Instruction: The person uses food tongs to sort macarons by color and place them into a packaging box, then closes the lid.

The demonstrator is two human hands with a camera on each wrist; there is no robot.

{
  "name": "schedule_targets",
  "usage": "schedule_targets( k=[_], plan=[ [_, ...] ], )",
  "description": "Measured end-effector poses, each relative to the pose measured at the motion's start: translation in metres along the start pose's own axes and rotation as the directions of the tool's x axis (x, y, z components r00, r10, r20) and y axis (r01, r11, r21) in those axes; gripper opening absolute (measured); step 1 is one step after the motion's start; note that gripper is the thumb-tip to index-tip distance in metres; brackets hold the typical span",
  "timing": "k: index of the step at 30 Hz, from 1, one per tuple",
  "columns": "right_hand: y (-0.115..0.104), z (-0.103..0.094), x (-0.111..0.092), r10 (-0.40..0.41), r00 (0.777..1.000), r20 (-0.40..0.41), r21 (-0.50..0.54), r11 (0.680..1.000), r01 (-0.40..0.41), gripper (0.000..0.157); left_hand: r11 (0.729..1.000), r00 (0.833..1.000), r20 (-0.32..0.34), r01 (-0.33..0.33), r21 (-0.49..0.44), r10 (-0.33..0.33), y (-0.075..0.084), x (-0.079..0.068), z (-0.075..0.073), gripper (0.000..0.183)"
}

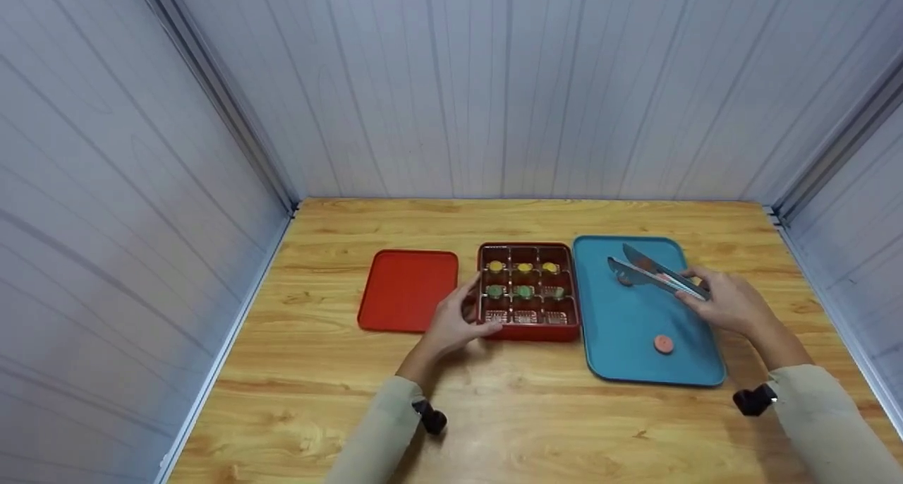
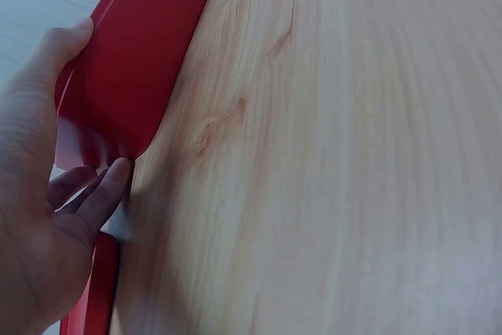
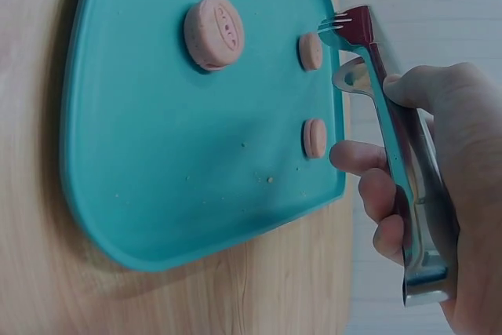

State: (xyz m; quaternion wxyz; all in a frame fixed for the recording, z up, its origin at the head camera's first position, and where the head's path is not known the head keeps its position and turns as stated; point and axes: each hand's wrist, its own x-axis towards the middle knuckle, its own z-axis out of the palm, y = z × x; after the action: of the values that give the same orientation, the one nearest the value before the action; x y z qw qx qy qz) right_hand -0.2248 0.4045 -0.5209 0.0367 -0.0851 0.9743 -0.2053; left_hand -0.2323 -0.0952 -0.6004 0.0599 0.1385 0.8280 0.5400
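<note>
A red box [image 1: 536, 334] with a clear divided insert holds a back row of yellow cookies [image 1: 524, 267] and a middle row of green cookies [image 1: 523, 292]; its front row shows bare plastic. My left hand [image 1: 451, 320] grips the box's front left corner, thumb along the front and fingers at the left side. Over the blue tray [image 1: 621, 343], my right hand [image 1: 726, 300] holds metal tongs [image 3: 427, 217], their jaws apart and pointing to the far left. Three pink macaron-like cookies [image 3: 214, 33] lie on the tray, one near the tong tips in the head view.
A flat red square lid [image 1: 409, 290] lies on the wooden table [image 1: 296, 399] left of the box. The tray stands close against the box's right side, with small crumbs [image 3: 269, 180] on it. Pale panel walls [image 1: 451, 89] enclose the table at the back and sides.
</note>
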Motion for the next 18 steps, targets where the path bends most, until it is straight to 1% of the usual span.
schedule_targets(
  k=[4,10,14,18],
  plan=[
    [0.0010,0.0008,-0.0005,0.010,1.000,0.020,0.000,1.000,-0.010,0.048,1.000,1.000,-0.001,-0.001,0.004,0.001,-0.0007,0.0002,0.0005,0.115],
    [0.0037,0.0020,-0.0009,-0.024,1.000,-0.008,-0.028,0.999,0.024,0.042,0.998,1.000,0.009,-0.019,-0.067,0.019,-0.0022,0.0014,0.0016,0.113],
    [0.0037,0.0025,-0.0013,-0.040,0.999,-0.016,-0.029,0.999,0.040,0.039,0.998,0.999,-0.001,-0.034,-0.049,0.034,-0.0022,0.0014,0.0013,0.113],
    [0.0031,0.0021,-0.0014,-0.040,0.999,-0.004,-0.022,0.999,0.040,0.038,0.998,1.000,-0.002,-0.031,-0.049,0.031,-0.0024,0.0003,0.0012,0.113]
  ],
)
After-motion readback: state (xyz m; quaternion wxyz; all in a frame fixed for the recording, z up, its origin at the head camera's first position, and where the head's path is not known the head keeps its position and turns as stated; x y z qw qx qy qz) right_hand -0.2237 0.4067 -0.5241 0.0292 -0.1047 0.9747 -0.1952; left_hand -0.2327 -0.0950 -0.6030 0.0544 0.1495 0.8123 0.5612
